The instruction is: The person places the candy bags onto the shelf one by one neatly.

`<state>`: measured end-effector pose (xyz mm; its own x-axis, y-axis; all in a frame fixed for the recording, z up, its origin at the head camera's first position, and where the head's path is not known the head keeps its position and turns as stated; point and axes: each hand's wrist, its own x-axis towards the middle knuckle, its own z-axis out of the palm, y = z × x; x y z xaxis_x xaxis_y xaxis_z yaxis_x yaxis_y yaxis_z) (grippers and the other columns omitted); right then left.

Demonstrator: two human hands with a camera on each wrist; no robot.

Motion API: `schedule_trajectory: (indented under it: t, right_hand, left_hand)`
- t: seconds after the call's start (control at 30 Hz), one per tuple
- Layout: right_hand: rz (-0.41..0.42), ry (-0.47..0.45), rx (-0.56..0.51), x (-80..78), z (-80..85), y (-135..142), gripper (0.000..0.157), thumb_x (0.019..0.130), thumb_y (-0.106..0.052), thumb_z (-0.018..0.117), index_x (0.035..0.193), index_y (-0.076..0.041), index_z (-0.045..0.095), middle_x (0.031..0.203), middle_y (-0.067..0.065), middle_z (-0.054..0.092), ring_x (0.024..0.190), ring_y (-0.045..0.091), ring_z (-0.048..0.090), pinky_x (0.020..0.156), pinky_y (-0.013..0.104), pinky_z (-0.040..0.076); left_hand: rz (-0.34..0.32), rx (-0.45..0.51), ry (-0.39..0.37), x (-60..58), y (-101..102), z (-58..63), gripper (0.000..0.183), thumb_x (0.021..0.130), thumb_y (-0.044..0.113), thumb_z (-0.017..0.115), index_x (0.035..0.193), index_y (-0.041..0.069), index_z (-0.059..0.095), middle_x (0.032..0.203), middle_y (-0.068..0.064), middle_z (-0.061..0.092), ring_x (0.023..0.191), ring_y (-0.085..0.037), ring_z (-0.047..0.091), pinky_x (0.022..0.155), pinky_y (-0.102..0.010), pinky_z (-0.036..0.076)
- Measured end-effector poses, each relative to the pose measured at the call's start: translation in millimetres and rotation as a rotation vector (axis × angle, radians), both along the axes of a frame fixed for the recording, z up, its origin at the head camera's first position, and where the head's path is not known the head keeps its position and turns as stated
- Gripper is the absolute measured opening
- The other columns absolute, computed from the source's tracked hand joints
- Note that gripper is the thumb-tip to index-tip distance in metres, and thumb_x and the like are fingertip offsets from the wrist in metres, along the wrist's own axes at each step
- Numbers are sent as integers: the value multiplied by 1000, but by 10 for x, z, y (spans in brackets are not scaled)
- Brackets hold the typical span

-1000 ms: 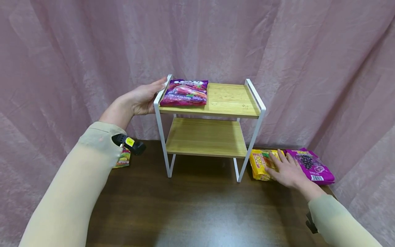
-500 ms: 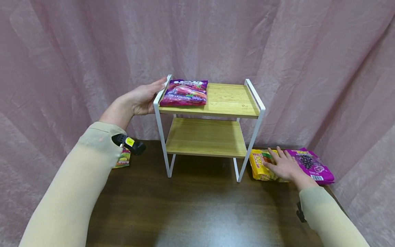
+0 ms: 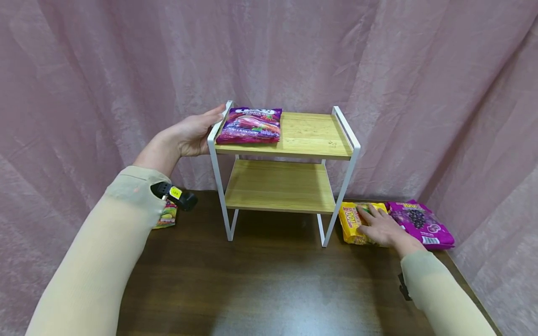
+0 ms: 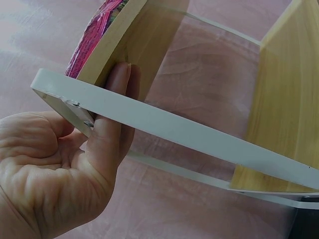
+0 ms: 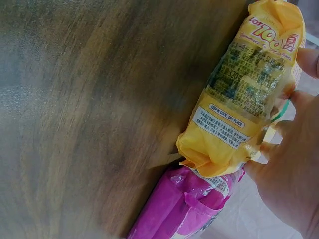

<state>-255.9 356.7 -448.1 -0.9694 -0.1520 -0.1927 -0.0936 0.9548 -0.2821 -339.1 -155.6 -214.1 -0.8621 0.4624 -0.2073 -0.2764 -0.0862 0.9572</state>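
In the head view my left hand (image 3: 195,133) grips the upper left side of a small two-tier wood shelf (image 3: 317,135) with a white frame. Close up in the left wrist view, its fingers (image 4: 118,79) curl under the top board, past the white frame bar (image 4: 164,124). A purple candy bag (image 3: 251,127) lies on the top tier at the left. My right hand (image 3: 383,228) rests on a yellow candy bag (image 3: 350,225) right of the shelf, fingers spread over its upper face. The right wrist view shows the printed side of that yellow bag (image 5: 239,94).
A magenta grape candy bag (image 3: 422,224) lies beside the yellow one, near the table's right edge. Behind the left sleeve part of a colourful packet (image 3: 169,214) shows. A pink curtain (image 3: 290,56) hangs behind the dark wooden table (image 3: 260,280).
My right hand has shifted left and settled over the yellow bag, away from the magenta one. My left hand keeps its hold on the shelf.
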Motion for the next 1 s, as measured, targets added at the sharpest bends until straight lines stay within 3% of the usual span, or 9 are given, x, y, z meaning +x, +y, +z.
schedule_trajectory:
  t: [0.33, 0.7, 1.0]
  right_hand:
    - [6, -9, 63, 30, -28, -72, 72, 105, -46, 43, 162, -7, 24, 165, 31, 11, 144, 62, 10, 115, 76, 10]
    - [-2, -14, 51, 71, -51, -129, 71, 106, -45, 40, 163, -6, 22, 164, 32, 9, 144, 64, 8, 116, 75, 6]
    - [-26, -106, 81, 112, 30, -209, 73, 106, -49, 36, 164, -9, 18, 164, 33, 8, 143, 65, 10, 112, 80, 12]
  left_hand:
    - [-7, -9, 5, 20, -5, 19, 57, 111, 38, 36, 160, 54, 13, 111, -16, 69, 77, -23, 75, 65, -35, 64]
    - [-35, 13, 13, -28, -4, -3, 58, 111, 37, 32, 162, 52, 7, 105, -13, 72, 77, -20, 74, 67, -35, 64]
    - [-34, -5, 16, -35, 10, 7, 58, 111, 38, 32, 161, 53, 7, 106, -13, 72, 77, -20, 74, 67, -34, 64]
